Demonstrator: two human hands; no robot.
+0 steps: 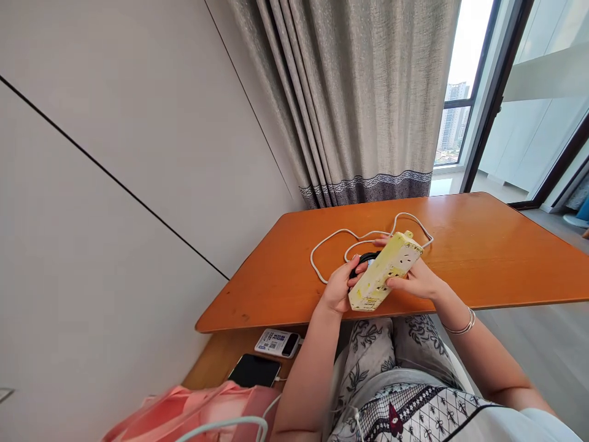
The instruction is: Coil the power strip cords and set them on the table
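A yellowed white power strip (385, 271) is held a little above the orange wooden table (483, 258), tilted with its sockets facing up. My right hand (416, 279) grips its right side. My left hand (341, 284) holds its near left edge, fingers curled, and touches a black plug or adapter (365, 258) tucked behind the strip. The strip's white cord (340, 236) lies in loops on the table beyond my hands.
A lower wooden shelf holds a black phone (254, 370) and a small white device with a label (278, 342). Pink cloth (193, 408) and a white cable (230, 425) lie at the bottom left. A grey curtain (359, 104) and a window stand behind the table.
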